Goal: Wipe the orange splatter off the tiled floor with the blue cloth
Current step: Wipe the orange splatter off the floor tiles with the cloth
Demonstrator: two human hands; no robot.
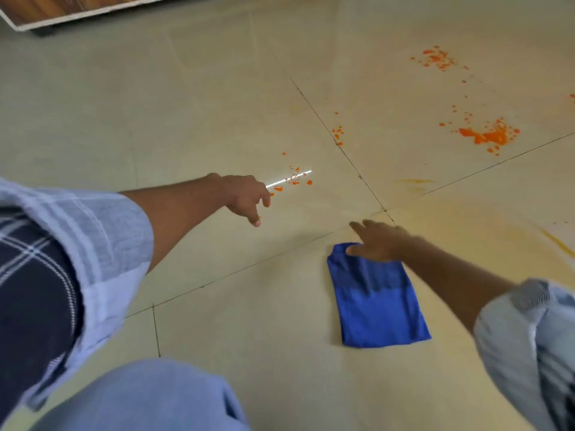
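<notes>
Folded blue cloth (pixel 378 301) lies flat on glossy tile floor (pixel 186 104); right hand (pixel 378 244) fingers spread over its top edge, left hand (pixel 245 194) loosely open, holding nothing, near orange splatter (pixel 485 135).

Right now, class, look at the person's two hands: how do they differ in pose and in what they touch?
The right hand lies spread and flat on the far end of the blue cloth; the left hand touches no cloth. The left hand's fingers point down at the floor beside small orange drops; the right hand is nowhere near orange drops. Both are bare, and neither grips anything.
</notes>
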